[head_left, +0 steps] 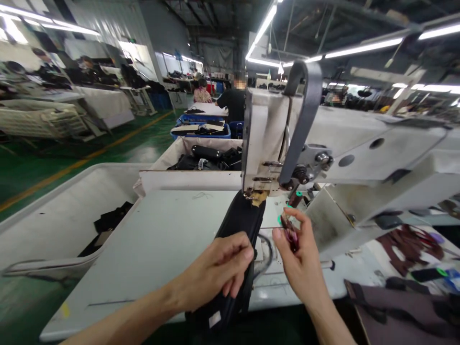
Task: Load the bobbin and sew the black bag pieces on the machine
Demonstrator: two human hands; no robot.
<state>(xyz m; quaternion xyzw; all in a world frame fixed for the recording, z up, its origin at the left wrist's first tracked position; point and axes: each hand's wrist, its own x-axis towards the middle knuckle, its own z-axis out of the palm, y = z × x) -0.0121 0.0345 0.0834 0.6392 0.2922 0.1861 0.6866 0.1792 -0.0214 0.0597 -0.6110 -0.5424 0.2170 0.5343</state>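
Note:
Under the head of a white sewing machine (pixel 266 139) lies a long black padded fabric piece (pixel 241 215). It runs toward me past the front of the table, with a small white label (pixel 214 319) on its near end. My left hand (pixel 219 268) is over this piece with its fingers curled and thumb pressed in; whatever they pinch, if anything, is hidden. To the right of the piece, my right hand (pixel 300 251) is closed around small thread snips (pixel 289 231) with a dark reddish body. Its fingertips are near the machine's needle area, apart from the fabric.
A pale worktable (pixel 172 230) spreads to the left. Beside it stands a white bin (pixel 68 211) with black pieces inside. Behind is another bin (pixel 161 163) of black items. Brown thread (pixel 295 199) stands by the machine; brown fabric (pixel 391 306) lies right. Co-workers sit farther back.

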